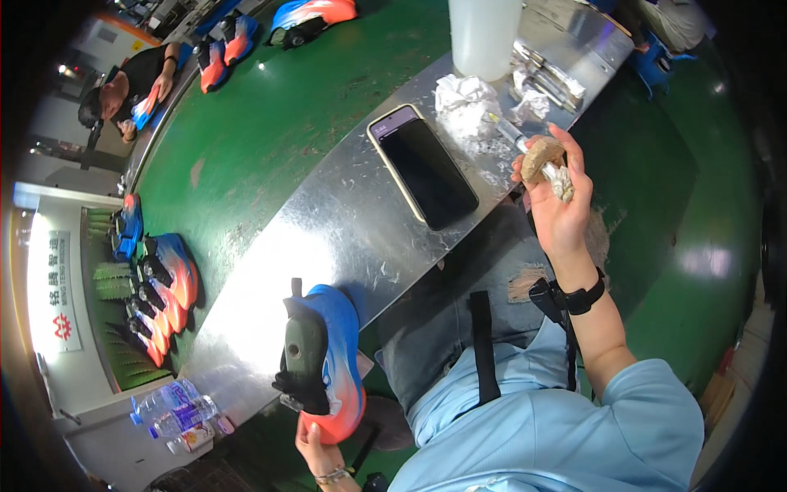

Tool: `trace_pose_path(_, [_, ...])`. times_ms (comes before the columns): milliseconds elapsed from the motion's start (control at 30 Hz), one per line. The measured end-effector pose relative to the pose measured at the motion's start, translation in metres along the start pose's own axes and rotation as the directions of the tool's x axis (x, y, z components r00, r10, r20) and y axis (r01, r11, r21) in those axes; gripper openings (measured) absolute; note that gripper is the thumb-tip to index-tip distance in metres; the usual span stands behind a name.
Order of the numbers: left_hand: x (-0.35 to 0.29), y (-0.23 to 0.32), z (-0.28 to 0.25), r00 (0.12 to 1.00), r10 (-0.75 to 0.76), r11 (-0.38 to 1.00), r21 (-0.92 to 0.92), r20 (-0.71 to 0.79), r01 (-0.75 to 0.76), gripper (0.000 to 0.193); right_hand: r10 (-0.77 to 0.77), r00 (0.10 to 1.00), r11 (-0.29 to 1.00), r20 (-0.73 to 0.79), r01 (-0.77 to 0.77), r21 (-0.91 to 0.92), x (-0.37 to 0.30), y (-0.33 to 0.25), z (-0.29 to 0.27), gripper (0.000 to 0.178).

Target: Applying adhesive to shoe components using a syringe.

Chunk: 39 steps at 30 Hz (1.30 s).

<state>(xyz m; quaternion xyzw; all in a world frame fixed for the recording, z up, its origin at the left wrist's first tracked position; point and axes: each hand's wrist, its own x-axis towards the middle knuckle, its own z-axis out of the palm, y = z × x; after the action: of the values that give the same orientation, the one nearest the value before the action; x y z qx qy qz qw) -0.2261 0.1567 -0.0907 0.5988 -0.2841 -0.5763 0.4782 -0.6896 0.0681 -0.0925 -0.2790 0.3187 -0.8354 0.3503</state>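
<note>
My left hand (pixel 314 453) grips a blue and orange running shoe (pixel 338 361) by its orange end, at the near side of the metal bench. The shoe's dark green and black upper part, with straps, faces left. My right hand (pixel 561 201), palm up with fingers curled, holds a tan rough lump (pixel 542 157) and a crumpled bit of white tissue (pixel 561 182). From behind the lump a clear syringe (pixel 511 133) with a yellowish tip points at a wad of white tissue (pixel 466 107); I cannot tell whether my fingers hold the syringe too.
A phone (pixel 425 168) lies on the metal bench (pixel 283 238), near a white translucent container (pixel 484 37) and several metal tools (pixel 549 78). Plastic bottles (pixel 176 407) lie lower left. More shoes (pixel 168 275) stand along the green table (pixel 246 156). A person (pixel 135 90) handles a shoe far left.
</note>
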Motion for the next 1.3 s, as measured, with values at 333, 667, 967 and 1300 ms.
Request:
trace_pose_path(333, [0.100,0.107,0.098,0.679,0.728,0.658,0.182,0.096,-0.731,0.075,0.014,0.999,0.978,0.036,-0.006,-0.209,-0.011,-0.007,0.013,0.039])
trace_pose_path(667, [0.109,0.140,0.227,-0.007,0.840,0.144,-0.235,0.542,-0.961,0.055,0.097,0.807,0.906,0.582,-0.315,0.284,-0.027,-0.071,0.119,0.029])
trace_pose_path(967, [0.115,0.148,0.244,-0.183,0.747,0.028,-0.305,0.639,-0.952,0.070,0.220,0.755,0.845,0.618,-0.464,0.265,-0.013,-0.066,0.136,0.018])
trace_pose_path(1300, [0.125,0.150,0.250,-0.197,0.721,0.110,-0.391,0.664,-0.914,0.075,0.277,0.629,0.807,0.727,-0.563,0.179,0.013,-0.053,0.145,0.022])
